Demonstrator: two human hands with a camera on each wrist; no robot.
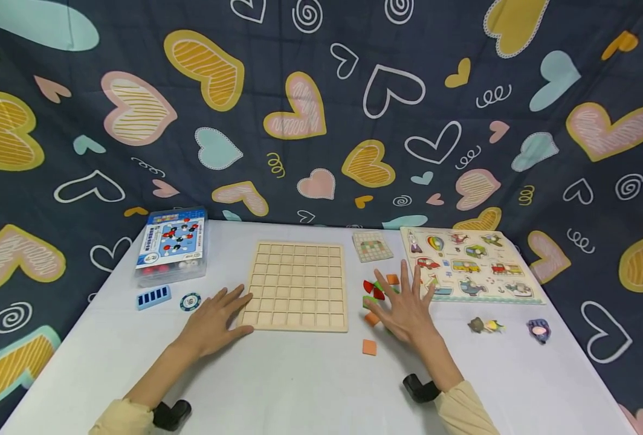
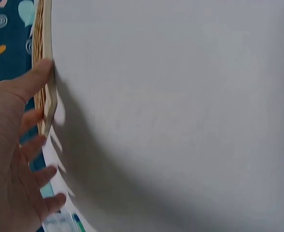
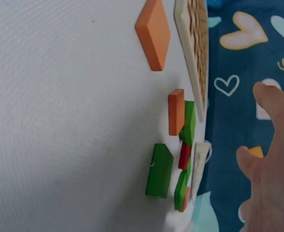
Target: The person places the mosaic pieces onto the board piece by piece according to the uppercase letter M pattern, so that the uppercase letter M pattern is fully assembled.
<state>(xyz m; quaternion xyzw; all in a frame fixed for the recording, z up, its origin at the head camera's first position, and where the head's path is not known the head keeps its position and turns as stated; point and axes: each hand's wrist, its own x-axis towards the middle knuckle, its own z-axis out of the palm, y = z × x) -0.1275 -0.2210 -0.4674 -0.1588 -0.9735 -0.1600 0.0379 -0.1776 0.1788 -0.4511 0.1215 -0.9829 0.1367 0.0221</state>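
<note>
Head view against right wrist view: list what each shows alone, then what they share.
Only the head view shows the left hand at the grid board's edge, the plastic box, the vehicle puzzle and the small figures. Only the right wrist view shows the green pieces from the side, lying flat. Both show the right hand, open above the coloured pieces, the orange square and the grid board.

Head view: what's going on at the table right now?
A person sits at a white table. The left hand rests with straight fingers against the near left corner of a wooden grid board, whose squares are all unfilled. The right hand is spread flat over a small pile of red, green and orange pieces beside the board. One orange piece lies apart, nearer the person. Neither hand grips anything.
</note>
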